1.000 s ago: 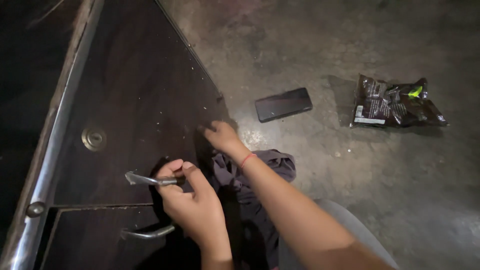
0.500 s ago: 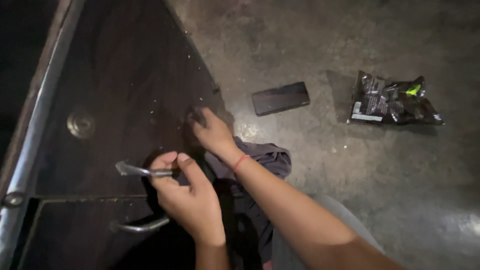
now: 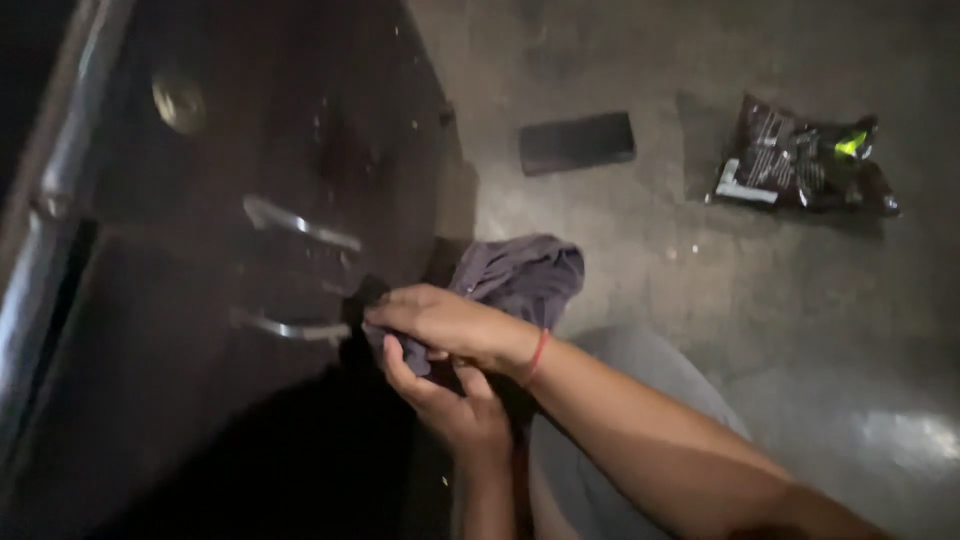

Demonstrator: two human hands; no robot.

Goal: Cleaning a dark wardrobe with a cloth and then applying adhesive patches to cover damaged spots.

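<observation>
Crumpled purple-grey cloth [image 3: 520, 275] lying bunched on the floor [image 3: 640, 280] beside the dark metal panel's [image 3: 200, 380] edge. Left hand [image 3: 450, 400] cupping underneath, right hand [image 3: 450, 322] pressing on top, both grips closing around one end of it. Phone [image 3: 578, 142] and snack bag [image 3: 800, 158] resting well apart beyond.

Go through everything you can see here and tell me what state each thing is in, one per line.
Cloth: crumpled, gripped by both hands.
Right hand: closed on the cloth, on top.
Left hand: cupped under the cloth.
Upper handle: on the dark panel, untouched.
Lower handle: untouched, beside the hands.
Phone: flat on the floor, screen dark.
Packet: crumpled on the floor.
</observation>
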